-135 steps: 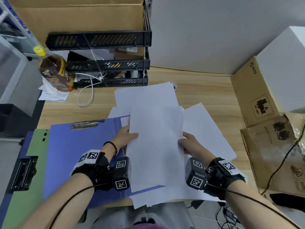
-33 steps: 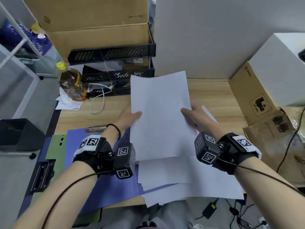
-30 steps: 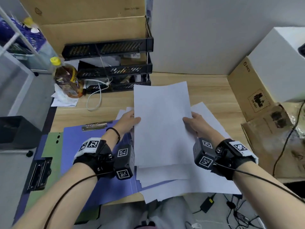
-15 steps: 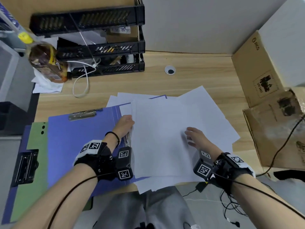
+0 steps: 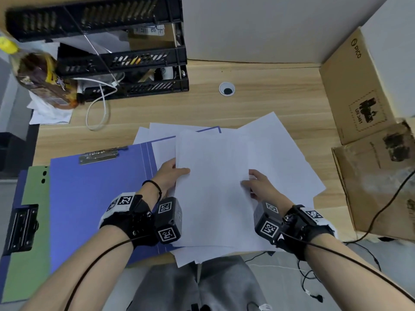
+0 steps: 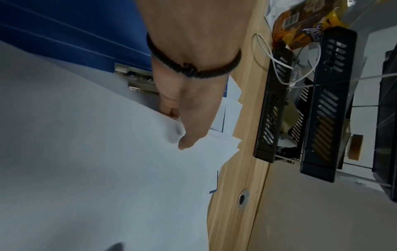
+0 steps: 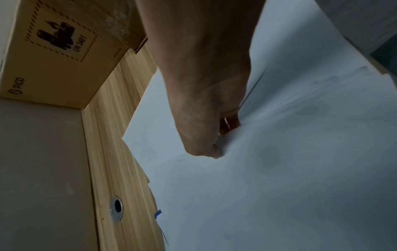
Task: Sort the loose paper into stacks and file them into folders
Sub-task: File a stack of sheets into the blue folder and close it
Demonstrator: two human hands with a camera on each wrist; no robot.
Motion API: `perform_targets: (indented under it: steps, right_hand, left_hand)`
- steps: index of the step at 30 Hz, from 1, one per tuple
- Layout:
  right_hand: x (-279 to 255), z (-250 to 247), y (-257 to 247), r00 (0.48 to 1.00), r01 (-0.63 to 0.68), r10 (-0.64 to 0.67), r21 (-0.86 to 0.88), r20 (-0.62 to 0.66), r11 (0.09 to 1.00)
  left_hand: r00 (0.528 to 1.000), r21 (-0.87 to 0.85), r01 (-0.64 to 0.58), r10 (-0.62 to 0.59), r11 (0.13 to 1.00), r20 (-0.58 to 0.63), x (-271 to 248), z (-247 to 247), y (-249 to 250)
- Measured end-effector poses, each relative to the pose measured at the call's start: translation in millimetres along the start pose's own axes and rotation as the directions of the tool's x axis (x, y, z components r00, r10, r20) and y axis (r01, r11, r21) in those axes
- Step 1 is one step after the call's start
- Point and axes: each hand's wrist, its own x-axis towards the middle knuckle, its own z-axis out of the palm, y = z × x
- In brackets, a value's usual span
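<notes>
Both hands are on the paper here: the left hand [image 5: 168, 176] pinches the left edge of the top stack of sheets [image 5: 215, 189], thumb on top and fingers tucked beneath, and the right hand [image 5: 258, 186] grips the opposite edge the same way, thumb over the paper, fingers curled under. The stack sits low over the open blue folder [image 5: 101, 198], covering its right half, with the metal clip [image 5: 100, 154] on the left half bare and nothing under it. More loose sheets [image 5: 283, 153] fan out crookedly beneath and to the right, some poking past the desk [image 5: 258, 104] edge toward the person's lap. A green folder [image 5: 29, 243] peeks out under the blue one at the left, and it looks untouched. So, by my reckoning, we're early: one bundle gathered and roughly squared, not yet filed, and the rest of the spread needs sorting and its own folder.
</notes>
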Motion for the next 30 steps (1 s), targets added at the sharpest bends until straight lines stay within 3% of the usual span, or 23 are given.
perform_targets:
  steps: [3,5,8,11,16,23,30]
  right_hand:
    - [3,-7,-8,0.998,0.023,-0.023,0.004,0.051,1.0]
    - [10,-17,-14,0.997,0.057,-0.057,-0.003,0.043,0.998]
    - [20,-45,-24,0.977,0.119,-0.146,-0.17,-0.157,0.978]
    - [24,-78,-27,0.903,0.057,-0.229,-0.425,-0.364,0.903]
    - [27,-100,-22,0.863,-0.062,-0.166,-0.427,-0.476,0.902]
    - [35,-100,-19,0.824,-0.184,-0.191,-0.571,-0.533,0.8]
    - [38,-109,-26,0.912,-0.101,-0.149,-0.56,-0.383,0.823]
  left_hand:
    - [1.0,0.032,-0.022,0.023,0.999,-0.015,4,10,2]
    - [0.992,0.093,-0.068,0.077,0.993,-0.098,7,16,6]
    - [0.964,0.103,-0.088,0.111,0.991,-0.243,14,21,12]
    - [0.943,0.1,-0.081,0.109,0.992,-0.314,23,23,18]
    - [0.933,0.059,-0.073,0.089,0.996,-0.348,33,27,24]
    - [0.943,0.017,-0.037,0.04,0.999,-0.329,37,28,27]
    - [0.943,0.011,-0.011,0.014,1.0,-0.332,37,29,28]
